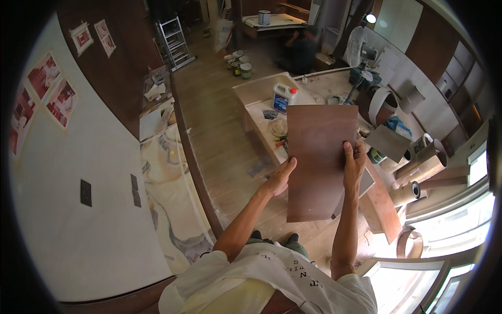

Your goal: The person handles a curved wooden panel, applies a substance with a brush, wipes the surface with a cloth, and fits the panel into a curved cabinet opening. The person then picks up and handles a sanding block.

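Both hands hold a flat, dark brown rectangular panel [319,175] upright in front of me. My left hand [279,178] is closed on its left edge, thumb pointing up, and my right hand [353,162] grips the opposite edge a little higher, thumb across the face. Behind the panel is a wooden worktable [251,110] bearing a white jug with a red cap [284,99] and some small tools. Part of the tabletop is hidden by the panel.
A pale wall [63,225] is at left, covered floor strip [164,204] beside it. A ladder [175,44], paint cans [246,70] and a crouching person [300,52] are farther back. Right are a fan [356,47], rolls [423,165] and windows [455,227].
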A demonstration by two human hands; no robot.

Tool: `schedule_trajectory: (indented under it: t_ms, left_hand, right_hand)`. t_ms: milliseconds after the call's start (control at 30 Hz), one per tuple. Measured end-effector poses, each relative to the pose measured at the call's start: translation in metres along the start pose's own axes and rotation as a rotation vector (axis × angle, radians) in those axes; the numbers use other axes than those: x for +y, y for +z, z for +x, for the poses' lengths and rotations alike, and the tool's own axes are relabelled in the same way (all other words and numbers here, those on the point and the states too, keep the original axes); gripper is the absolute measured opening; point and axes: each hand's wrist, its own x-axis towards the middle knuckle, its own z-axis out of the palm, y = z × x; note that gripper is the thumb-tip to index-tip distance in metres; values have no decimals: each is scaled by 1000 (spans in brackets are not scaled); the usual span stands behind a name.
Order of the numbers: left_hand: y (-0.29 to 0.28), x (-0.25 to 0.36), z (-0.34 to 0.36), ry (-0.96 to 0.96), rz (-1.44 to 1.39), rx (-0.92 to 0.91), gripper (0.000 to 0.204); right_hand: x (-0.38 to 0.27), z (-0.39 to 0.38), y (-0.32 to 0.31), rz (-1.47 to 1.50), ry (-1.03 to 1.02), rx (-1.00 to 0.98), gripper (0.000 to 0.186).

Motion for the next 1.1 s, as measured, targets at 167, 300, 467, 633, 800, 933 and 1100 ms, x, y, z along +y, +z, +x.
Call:
schedule_trajectory:
  t_ms: [167, 300, 467, 633, 800, 933, 1100]
  left_hand:
    - [3, -4, 1, 47, 68, 244, 84]
    - [13, -6, 11, 137, 20, 137, 84]
    - [33, -14, 26, 142, -34, 216, 85]
    - [68, -25, 53, 141, -102, 258, 81]
    - [81, -44, 76, 171, -210, 204, 75]
    - [103, -44, 89, 213, -106, 223, 72]
    - [109, -45, 93, 196, -37, 100, 74]
  right_hand:
    - [-4, 2, 4, 77, 37, -13, 25]
    - [0, 9, 0, 81, -52, 56, 24]
    - [15, 16, -34, -102, -294, 412, 22]
    - [28, 8, -112, -166, -185, 390, 31]
    - [21, -1, -124, -235, -144, 342, 37]
    - [-12, -10, -109, -397, -48, 185, 24]
    - [-28, -15, -77, -273, -240, 140, 20]
